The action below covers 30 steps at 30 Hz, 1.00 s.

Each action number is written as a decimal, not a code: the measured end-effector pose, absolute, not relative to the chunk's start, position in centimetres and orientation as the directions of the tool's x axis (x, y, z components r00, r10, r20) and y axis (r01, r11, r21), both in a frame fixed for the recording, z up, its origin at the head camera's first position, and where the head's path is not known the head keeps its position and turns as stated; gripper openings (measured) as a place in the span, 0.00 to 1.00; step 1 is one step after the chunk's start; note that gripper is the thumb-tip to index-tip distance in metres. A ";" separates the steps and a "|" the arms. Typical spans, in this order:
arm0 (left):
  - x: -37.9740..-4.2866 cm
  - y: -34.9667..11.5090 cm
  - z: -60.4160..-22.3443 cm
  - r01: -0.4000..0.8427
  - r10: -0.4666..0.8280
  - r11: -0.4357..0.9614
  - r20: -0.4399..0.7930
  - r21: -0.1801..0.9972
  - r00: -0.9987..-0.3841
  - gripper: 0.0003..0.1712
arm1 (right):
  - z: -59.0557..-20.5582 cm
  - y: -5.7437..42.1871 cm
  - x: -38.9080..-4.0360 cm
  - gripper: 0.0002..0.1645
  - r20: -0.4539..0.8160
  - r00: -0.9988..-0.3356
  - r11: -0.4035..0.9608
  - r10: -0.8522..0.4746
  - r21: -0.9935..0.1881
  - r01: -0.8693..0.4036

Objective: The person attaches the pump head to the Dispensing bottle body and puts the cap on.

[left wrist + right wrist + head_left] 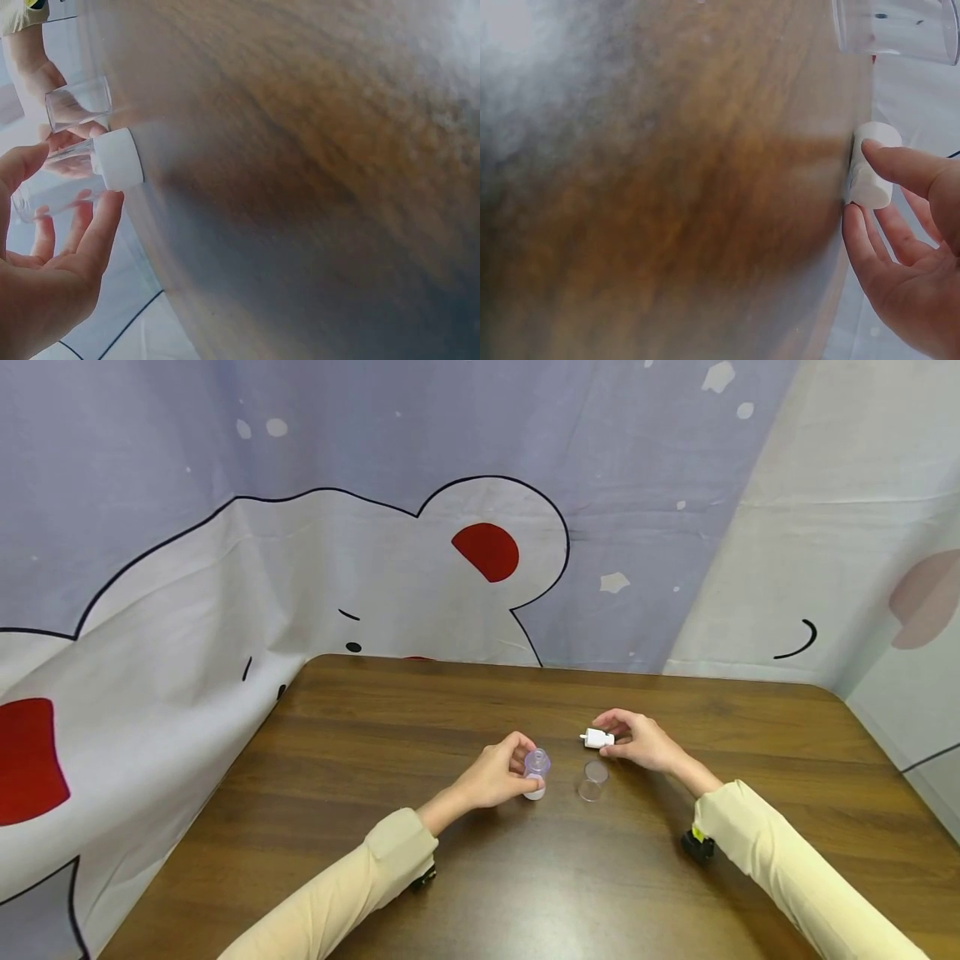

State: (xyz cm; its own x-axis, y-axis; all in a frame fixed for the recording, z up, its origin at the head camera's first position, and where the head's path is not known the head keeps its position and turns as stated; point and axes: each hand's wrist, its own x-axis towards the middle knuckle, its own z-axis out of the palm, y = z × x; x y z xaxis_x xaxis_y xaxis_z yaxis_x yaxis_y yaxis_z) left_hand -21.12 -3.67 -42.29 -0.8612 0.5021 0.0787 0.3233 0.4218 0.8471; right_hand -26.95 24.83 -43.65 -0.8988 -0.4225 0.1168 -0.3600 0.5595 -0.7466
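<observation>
My left hand (491, 774) holds a small clear, purple-tinted bottle (537, 762) between thumb and fingers. The bottle stands upright, its white base (120, 160) down at the tabletop in the left wrist view. To its right, my right hand (647, 743) pinches a white pump head (597, 739) lying on its side, the thin nozzle pointing left. In the right wrist view the thumb lies on this white piece (871, 166), with the fingers below it. A clear cylindrical cap (592, 781) stands between the hands, nearer to me than the pump head.
Everything is on a brown wood-grain table (465, 893). Behind its far edge hangs a printed curtain (360, 560) with cartoon shapes, which also runs along the left and right sides. Dark wrist cameras show under both sleeves (772, 852).
</observation>
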 end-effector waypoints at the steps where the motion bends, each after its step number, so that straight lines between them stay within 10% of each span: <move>1: -21.1 -3.7 -42.3 0.323 0.501 0.421 0.079 0.848 -0.862 0.23 | -43.7 24.8 -27.0 0.24 0.117 -0.899 0.563 -0.421 -0.744 -0.361; 30: -21.2 -3.7 -42.8 0.323 0.506 0.390 0.092 0.862 -0.858 0.24 | -43.6 25.2 -26.3 0.20 0.155 -0.909 0.588 -0.387 -0.718 -0.373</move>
